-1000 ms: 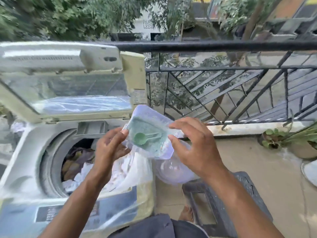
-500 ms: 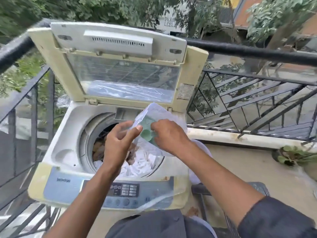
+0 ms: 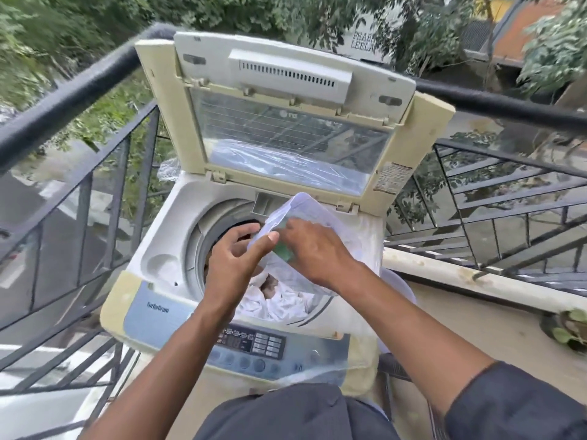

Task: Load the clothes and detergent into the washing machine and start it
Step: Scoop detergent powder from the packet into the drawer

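Observation:
A top-loading washing machine (image 3: pixel 158 265) stands with its lid (image 3: pixel 286 100) raised. White and brown clothes (image 3: pixel 276 300) fill its drum. Over the drum I hold a clear plastic bag of detergent (image 3: pixel 305 208). My left hand (image 3: pixel 235 262) pinches the bag's near edge between thumb and fingers. My right hand (image 3: pixel 314 249) reaches into the bag's mouth, its fingertips hidden inside. A green scoop (image 3: pixel 283 251) shows through the plastic under the right hand. The control panel (image 3: pixel 254 344) runs along the machine's front edge.
A black metal railing (image 3: pixel 79 87) encloses the balcony on the left and behind the machine. A potted plant (image 3: pixel 568 331) sits on the floor at the right. A dark stool (image 3: pixel 394 369) shows partly beside the machine. Trees and a road lie beyond.
The view has swung left, bringing the whole machine into sight. The bag has moved from beside the machine to over the drum. My right hand has gone from gripping the bag's outside to reaching inside.

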`<move>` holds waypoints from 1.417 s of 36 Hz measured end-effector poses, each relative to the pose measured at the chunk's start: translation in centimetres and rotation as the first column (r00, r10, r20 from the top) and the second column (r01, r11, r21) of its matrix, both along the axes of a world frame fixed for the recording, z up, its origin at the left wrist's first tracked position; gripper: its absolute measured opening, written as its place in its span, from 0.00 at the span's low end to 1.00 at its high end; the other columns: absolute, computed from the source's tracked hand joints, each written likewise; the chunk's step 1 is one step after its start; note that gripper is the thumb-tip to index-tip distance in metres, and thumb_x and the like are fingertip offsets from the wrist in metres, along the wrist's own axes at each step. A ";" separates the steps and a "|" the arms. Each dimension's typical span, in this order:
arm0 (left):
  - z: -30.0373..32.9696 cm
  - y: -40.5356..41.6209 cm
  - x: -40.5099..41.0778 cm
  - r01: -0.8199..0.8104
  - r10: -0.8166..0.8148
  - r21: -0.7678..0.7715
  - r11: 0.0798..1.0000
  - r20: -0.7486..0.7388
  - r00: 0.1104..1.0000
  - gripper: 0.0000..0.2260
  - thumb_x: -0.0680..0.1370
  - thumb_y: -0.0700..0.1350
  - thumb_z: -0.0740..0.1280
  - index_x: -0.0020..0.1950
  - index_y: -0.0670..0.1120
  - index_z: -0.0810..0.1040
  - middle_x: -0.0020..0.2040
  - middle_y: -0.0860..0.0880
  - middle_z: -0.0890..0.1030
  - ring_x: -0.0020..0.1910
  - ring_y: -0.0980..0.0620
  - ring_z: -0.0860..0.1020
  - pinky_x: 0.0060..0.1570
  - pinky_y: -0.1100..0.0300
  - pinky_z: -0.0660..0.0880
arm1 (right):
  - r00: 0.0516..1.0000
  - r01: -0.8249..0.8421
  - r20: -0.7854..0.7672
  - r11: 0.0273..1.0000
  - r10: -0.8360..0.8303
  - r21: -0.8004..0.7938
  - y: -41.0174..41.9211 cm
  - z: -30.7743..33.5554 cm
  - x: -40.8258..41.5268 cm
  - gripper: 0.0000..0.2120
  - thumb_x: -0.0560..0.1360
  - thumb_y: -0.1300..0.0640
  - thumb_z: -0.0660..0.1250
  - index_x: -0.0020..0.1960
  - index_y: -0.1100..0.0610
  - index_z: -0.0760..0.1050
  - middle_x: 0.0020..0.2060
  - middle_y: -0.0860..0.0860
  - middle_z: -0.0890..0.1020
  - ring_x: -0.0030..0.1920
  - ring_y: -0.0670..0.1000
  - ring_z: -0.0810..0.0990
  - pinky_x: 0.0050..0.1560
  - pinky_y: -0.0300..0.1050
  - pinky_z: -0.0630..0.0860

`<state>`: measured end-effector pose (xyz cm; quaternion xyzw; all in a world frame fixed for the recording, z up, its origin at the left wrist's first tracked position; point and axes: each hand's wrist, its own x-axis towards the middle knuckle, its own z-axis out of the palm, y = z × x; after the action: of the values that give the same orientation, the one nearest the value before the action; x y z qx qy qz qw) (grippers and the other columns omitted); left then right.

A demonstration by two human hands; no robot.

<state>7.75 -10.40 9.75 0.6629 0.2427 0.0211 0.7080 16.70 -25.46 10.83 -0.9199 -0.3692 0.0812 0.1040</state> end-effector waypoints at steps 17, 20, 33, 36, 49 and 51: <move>-0.1 -1.9 -1.3 -0.207 0.207 0.081 0.975 0.001 0.978 0.34 0.63 0.68 0.78 0.65 0.55 0.81 0.52 0.50 0.89 0.51 0.52 0.88 0.55 0.48 0.84 | 0.995 0.059 0.068 0.987 -0.070 0.148 -5.4 2.2 0.6 0.18 0.72 0.42 0.75 0.57 0.45 0.75 0.48 0.43 0.83 0.48 0.52 0.81 0.39 0.46 0.69; -0.3 -2.5 -1.7 -0.223 0.224 0.093 0.970 -0.006 0.974 0.34 0.63 0.68 0.78 0.64 0.56 0.81 0.54 0.49 0.88 0.51 0.52 0.88 0.55 0.48 0.84 | 0.996 0.027 0.083 0.991 -0.038 0.129 -5.7 2.2 0.6 0.19 0.73 0.43 0.75 0.60 0.46 0.75 0.51 0.44 0.83 0.52 0.54 0.81 0.42 0.46 0.73; -0.4 -3.8 -2.8 -0.246 0.248 0.073 0.967 -0.033 0.968 0.34 0.62 0.67 0.78 0.65 0.54 0.82 0.54 0.48 0.88 0.49 0.55 0.87 0.57 0.46 0.85 | 0.992 0.050 -0.128 0.974 -0.021 0.221 -5.6 1.4 -0.5 0.19 0.72 0.43 0.75 0.56 0.51 0.74 0.45 0.48 0.82 0.47 0.54 0.81 0.48 0.52 0.78; -0.4 -3.5 -2.8 -0.235 0.237 0.060 0.970 -0.036 0.971 0.35 0.63 0.66 0.78 0.65 0.53 0.81 0.53 0.48 0.88 0.50 0.54 0.87 0.57 0.46 0.84 | 0.985 0.076 -0.165 0.973 -0.040 0.218 -5.2 1.2 -0.7 0.19 0.74 0.41 0.73 0.57 0.52 0.73 0.43 0.48 0.83 0.45 0.54 0.82 0.47 0.53 0.80; -0.4 0.5 -1.7 -0.114 0.118 0.064 0.991 -0.056 0.991 0.35 0.61 0.67 0.77 0.65 0.54 0.82 0.52 0.48 0.89 0.44 0.58 0.86 0.47 0.57 0.81 | 0.940 0.239 -0.277 0.963 -0.198 0.123 -1.5 0.3 -0.5 0.26 0.72 0.43 0.78 0.68 0.45 0.76 0.51 0.49 0.84 0.54 0.53 0.83 0.54 0.51 0.81; -0.4 1.7 -1.5 -0.100 0.105 0.076 0.992 -0.060 0.993 0.35 0.61 0.67 0.77 0.65 0.54 0.82 0.49 0.51 0.89 0.44 0.58 0.87 0.46 0.58 0.80 | 0.898 0.315 -0.369 0.936 -0.240 0.157 -0.7 0.0 -0.4 0.25 0.72 0.47 0.80 0.67 0.45 0.78 0.45 0.45 0.80 0.47 0.51 0.82 0.51 0.53 0.83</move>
<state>6.28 -8.74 9.34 0.6753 0.2981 0.0450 0.6731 16.30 -26.21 10.80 -0.9184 -0.2163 0.1848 0.2751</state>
